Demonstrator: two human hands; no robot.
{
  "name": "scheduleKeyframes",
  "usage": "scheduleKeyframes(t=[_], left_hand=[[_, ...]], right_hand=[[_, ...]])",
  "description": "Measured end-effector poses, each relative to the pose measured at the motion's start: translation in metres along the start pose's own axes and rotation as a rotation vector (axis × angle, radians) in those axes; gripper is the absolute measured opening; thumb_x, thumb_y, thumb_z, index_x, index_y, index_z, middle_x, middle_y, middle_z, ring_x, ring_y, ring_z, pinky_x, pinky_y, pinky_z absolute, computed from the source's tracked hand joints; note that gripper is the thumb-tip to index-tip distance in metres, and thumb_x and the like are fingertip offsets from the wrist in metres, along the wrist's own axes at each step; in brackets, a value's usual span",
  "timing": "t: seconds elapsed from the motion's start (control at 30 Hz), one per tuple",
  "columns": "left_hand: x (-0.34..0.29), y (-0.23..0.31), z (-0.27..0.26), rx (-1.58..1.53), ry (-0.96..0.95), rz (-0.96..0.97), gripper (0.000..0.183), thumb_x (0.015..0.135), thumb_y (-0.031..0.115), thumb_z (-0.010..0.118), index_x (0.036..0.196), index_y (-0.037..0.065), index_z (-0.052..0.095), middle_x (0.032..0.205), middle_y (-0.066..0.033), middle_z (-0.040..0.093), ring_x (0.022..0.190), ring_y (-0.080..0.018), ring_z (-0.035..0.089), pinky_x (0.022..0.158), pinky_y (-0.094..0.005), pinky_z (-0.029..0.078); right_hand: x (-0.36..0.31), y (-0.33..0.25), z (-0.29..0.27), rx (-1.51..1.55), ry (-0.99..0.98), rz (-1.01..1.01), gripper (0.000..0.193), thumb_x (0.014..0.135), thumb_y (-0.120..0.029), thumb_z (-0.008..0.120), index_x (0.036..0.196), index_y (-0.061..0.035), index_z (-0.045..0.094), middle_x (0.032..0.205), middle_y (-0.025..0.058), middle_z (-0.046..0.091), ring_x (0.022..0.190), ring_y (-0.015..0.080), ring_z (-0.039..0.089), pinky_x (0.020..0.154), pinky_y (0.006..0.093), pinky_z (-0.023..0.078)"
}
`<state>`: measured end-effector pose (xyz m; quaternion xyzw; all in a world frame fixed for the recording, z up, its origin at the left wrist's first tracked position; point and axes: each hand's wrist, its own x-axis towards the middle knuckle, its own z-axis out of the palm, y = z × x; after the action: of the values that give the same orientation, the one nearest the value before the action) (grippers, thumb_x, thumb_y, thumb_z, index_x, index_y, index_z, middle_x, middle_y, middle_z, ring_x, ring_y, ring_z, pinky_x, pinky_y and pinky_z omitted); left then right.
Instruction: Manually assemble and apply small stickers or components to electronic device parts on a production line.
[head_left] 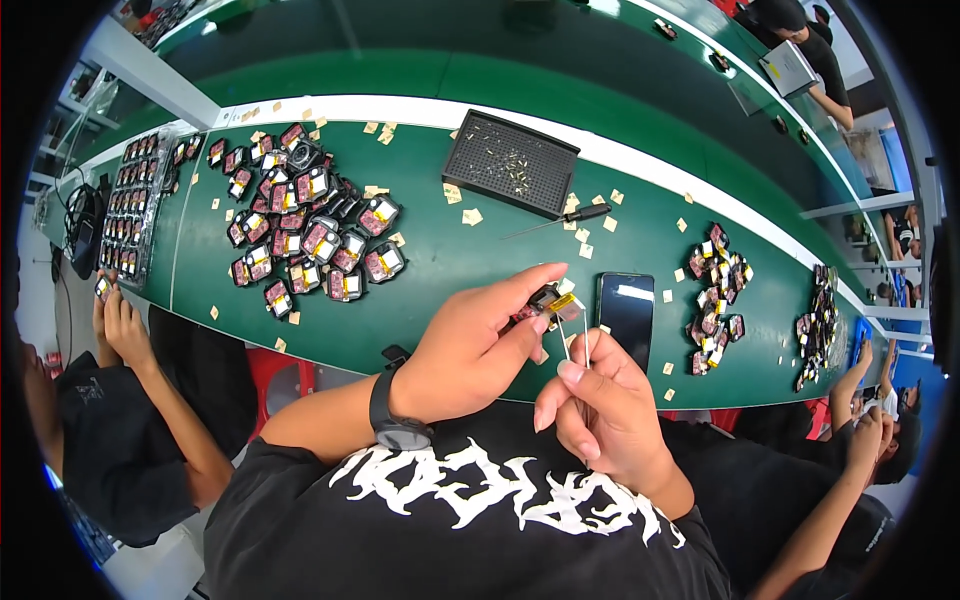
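Black, white-labelled modules (320, 242) lay heaped well left of the phone (626, 320), their print too small for us to read. Nearer the phone, our left hand (470, 340) pinched a yellow-labelled module (563, 302), partly hiding it; just left of the phone, our right hand (610, 400) pinched metal tweezers (563, 338), tip contact unclear.

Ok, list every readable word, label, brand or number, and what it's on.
Wearer's black shirt: large stylised white lettering, not transcribed.
Unit in the left hand: yellow label, too small to read.
Piled units: labels too small.
Right neighbour's shirt: small pale marking, too small.
Phone: no legible text.
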<state>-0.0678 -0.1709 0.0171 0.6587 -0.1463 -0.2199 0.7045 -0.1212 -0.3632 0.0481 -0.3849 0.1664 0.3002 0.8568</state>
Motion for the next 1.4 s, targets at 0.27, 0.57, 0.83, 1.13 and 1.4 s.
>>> scheduleKeyframes(t=[0.27,0.57,0.83,1.13,1.4], left_hand=[[-0.001,-0.007,0.002,0.066,-0.014,0.117,0.047,0.101,0.000,0.049,0.148,0.002,0.046,0.118,-0.0085,0.071,0.078,-0.0094,0.061,0.070,-0.0240,0.051],[0.000,-0.014,0.003,-0.049,-0.003,0.108,0.038,0.109,0.012,0.042,0.143,-0.001,0.050,0.113,-0.0079,0.071,0.078,-0.0100,0.062,0.065,-0.0237,0.050],[-0.001,-0.009,0.007,-0.256,0.097,-0.019,0.028,0.108,0.012,0.045,0.129,-0.002,0.059,0.088,-0.0064,0.064,0.066,-0.0104,0.059,0.063,-0.0271,0.050],[-0.002,-0.011,0.007,-0.075,0.014,0.062,0.034,0.105,0.012,0.049,0.133,-0.005,0.057,0.081,-0.0095,0.065,0.064,-0.0140,0.062,0.063,-0.0298,0.051],[-0.006,-0.005,0.002,0.030,-0.027,0.063,0.040,0.098,0.004,0.052,0.136,-0.007,0.054,0.083,-0.0157,0.065,0.068,-0.0213,0.062,0.066,-0.0341,0.050]], right_hand=[[0.005,0.004,-0.002,0.093,0.022,0.015,0.006,0.105,-0.009,0.051,0.104,-0.0127,0.045,0.080,0.0255,0.069,0.032,0.0107,0.038,0.032,0.0229,0.026],[0.008,0.015,-0.002,0.055,0.069,-0.155,0.015,0.103,-0.004,0.055,0.101,-0.0115,0.042,0.076,0.0208,0.065,0.036,0.0082,0.040,0.035,0.0230,0.028],[0.007,0.019,-0.009,-0.327,0.141,-0.384,0.017,0.104,-0.001,0.052,0.104,-0.0081,0.037,0.081,0.0164,0.065,0.048,0.0065,0.046,0.045,0.0193,0.037],[0.018,0.004,-0.012,-0.753,0.294,-0.601,0.043,0.087,0.003,0.075,0.126,0.0001,0.059,0.085,0.0030,0.064,0.058,0.0002,0.048,0.050,0.0176,0.036],[0.012,-0.018,-0.017,-1.287,0.082,-0.806,0.030,0.080,0.007,0.077,0.108,0.0013,0.071,0.092,0.0091,0.069,0.064,0.0080,0.062,0.052,0.0218,0.047]])
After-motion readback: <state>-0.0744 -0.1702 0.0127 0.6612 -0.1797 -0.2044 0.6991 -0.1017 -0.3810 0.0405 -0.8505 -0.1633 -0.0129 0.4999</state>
